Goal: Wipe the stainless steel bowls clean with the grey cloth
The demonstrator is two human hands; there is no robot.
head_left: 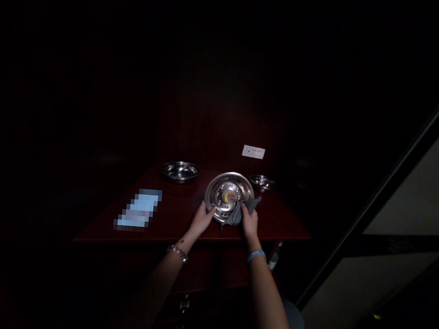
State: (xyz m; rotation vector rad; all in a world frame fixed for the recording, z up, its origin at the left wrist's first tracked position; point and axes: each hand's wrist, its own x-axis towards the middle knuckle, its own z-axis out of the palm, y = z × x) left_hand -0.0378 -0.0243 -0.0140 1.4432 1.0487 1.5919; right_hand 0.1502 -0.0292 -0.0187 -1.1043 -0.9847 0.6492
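A shiny steel bowl [223,187] with a yellow and pink sticker is tilted toward me above the dark red table. My left hand [202,219] grips its lower left rim, thumb on the inner side. In my right hand [250,221] is a grey cloth [235,215], pressed against the bowl's lower right side; the fingers behind are hidden. A second steel bowl [181,172] rests at the back left of the table. Behind the held bowl, to the right, sits a smaller steel bowl [262,183].
The dark red table [275,224] has its front edge just beyond my wrists. A blurred light-blue flat item [139,210] lies on its left part. A white socket panel [253,152] is on the back wall. Below the table's right side stands a bottle [274,257].
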